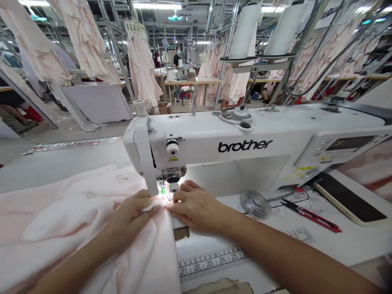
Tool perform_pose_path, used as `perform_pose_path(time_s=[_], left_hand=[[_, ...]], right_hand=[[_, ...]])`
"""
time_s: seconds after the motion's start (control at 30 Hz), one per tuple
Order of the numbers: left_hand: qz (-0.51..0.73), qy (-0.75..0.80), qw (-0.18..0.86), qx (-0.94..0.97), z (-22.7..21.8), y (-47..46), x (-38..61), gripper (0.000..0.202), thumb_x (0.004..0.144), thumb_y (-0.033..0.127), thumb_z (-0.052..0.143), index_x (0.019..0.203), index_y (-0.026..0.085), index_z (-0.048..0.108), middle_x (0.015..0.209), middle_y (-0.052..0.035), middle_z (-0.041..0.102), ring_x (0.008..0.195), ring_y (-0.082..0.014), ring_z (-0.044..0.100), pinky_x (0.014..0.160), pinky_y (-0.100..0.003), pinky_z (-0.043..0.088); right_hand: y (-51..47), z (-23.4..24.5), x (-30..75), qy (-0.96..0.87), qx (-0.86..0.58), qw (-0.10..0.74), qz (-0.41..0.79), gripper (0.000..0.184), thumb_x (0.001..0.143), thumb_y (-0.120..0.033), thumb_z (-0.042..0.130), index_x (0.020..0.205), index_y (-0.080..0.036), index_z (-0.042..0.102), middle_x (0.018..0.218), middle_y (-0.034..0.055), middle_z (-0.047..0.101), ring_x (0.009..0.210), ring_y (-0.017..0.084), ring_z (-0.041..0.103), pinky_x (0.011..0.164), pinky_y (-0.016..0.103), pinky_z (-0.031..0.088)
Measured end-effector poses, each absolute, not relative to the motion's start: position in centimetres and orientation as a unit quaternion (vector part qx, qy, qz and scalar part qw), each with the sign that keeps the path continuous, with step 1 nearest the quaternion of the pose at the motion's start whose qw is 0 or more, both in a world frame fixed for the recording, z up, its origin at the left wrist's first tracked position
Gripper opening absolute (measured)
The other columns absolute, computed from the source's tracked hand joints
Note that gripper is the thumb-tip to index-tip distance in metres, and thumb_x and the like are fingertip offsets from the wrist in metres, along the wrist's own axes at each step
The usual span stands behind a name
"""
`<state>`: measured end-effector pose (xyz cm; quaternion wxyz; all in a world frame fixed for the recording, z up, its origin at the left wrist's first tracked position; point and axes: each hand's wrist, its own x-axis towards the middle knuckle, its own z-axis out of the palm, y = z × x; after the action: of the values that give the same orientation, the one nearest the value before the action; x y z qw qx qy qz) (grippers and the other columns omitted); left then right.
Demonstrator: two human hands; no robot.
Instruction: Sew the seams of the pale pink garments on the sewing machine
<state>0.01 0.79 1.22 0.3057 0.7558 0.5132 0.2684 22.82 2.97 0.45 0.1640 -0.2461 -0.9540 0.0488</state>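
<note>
A pale pink fabric piece (76, 216) lies in loose folds over the left of the machine bed and hangs toward me. My left hand (133, 218) is closed on a fold of it, just in front of the lit needle area. From the other side my right hand (197, 208) pinches the fabric's edge, its fingers curled beside the presser foot. The fingertips of both hands nearly meet under the head of the white sewing machine (196, 139). Fingers and machine head partly hide the needle and the stitching spot.
Right of my right hand are a clear round bobbin case (255, 204), red-handled thread snips (312, 214) and a phone (350, 198). A printed ruler strip (214, 261) runs along the front. Thread cones (245, 30) stand above; pink garments (142, 61) hang behind, and a person (177, 57) is far back.
</note>
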Motion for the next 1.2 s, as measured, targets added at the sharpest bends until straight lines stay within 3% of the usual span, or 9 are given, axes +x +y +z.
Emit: perform_pose_path(time_s=[0.17,0.3,0.4,0.6,0.77,0.97,1.2], left_hand=[[0.215,0.403,0.198,0.867,1.2,0.7,0.1,0.028,0.093,0.02,0.043,0.081,0.022,0.068,0.087,-0.0043,0.063,0.083,-0.0191,0.056,0.075,-0.031,0.049],[0.198,0.37,0.147,0.896,0.6,0.4,-0.1,0.029,0.084,0.005,0.042,0.089,0.021,0.065,0.096,-0.0049,0.062,0.091,-0.0195,0.055,0.082,-0.034,0.046],[0.185,0.366,0.104,0.906,0.3,-0.1,0.0,0.031,0.075,0.0,0.043,0.091,0.019,0.062,0.098,-0.0058,0.061,0.094,-0.0218,0.053,0.086,-0.038,0.044],[0.154,0.377,0.055,0.912,0.3,-0.7,0.2,0.033,0.075,-0.002,0.042,0.094,0.018,0.061,0.098,-0.0062,0.063,0.092,-0.0231,0.054,0.085,-0.039,0.045],[0.142,0.391,0.004,0.909,0.2,0.3,0.4,0.039,0.079,-0.003,0.04,0.104,0.018,0.06,0.103,-0.0064,0.065,0.101,-0.0242,0.057,0.088,-0.04,0.046],[0.151,0.378,-0.032,0.913,0.0,0.7,0.0,0.033,0.088,0.002,0.04,0.108,0.018,0.061,0.105,-0.0074,0.065,0.106,-0.0242,0.057,0.092,-0.039,0.044],[0.141,0.369,-0.027,0.918,-0.5,0.8,-0.2,0.033,0.091,0.005,0.04,0.111,0.018,0.062,0.103,-0.0067,0.067,0.101,-0.0243,0.058,0.086,-0.038,0.046]], right_hand=[[3.2,0.2,23.0,-0.95,-0.251,0.179,0.044,0.023,0.1,-0.025,0.047,0.094,-0.017,0.067,0.087,0.0032,0.063,0.085,0.018,0.048,0.097,0.034,0.032],[3.1,0.4,22.9,-0.946,-0.255,0.196,0.047,0.021,0.099,-0.024,0.048,0.116,-0.019,0.06,0.106,0.0049,0.063,0.094,0.02,0.048,0.097,0.034,0.033],[2.9,0.5,22.8,-0.946,-0.267,0.175,0.059,0.022,0.1,-0.025,0.046,0.119,-0.02,0.057,0.114,0.0057,0.06,0.102,0.021,0.047,0.098,0.035,0.032],[2.5,0.7,22.5,-0.937,-0.303,0.151,0.08,0.016,0.101,-0.026,0.045,0.108,-0.021,0.058,0.111,0.0042,0.061,0.106,0.02,0.046,0.103,0.037,0.029],[2.6,0.8,22.5,-0.929,-0.324,0.154,0.088,0.018,0.097,-0.027,0.052,0.113,-0.02,0.057,0.115,0.0051,0.06,0.107,0.021,0.046,0.107,0.039,0.026],[3.2,0.3,22.8,-0.937,-0.292,0.185,0.057,0.017,0.098,-0.026,0.052,0.111,-0.019,0.06,0.104,0.0056,0.062,0.103,0.021,0.046,0.104,0.037,0.029],[3.0,0.2,22.7,-0.934,-0.307,0.175,0.051,0.021,0.1,-0.028,0.05,0.118,-0.021,0.057,0.107,0.0058,0.059,0.108,0.021,0.043,0.109,0.039,0.025]])
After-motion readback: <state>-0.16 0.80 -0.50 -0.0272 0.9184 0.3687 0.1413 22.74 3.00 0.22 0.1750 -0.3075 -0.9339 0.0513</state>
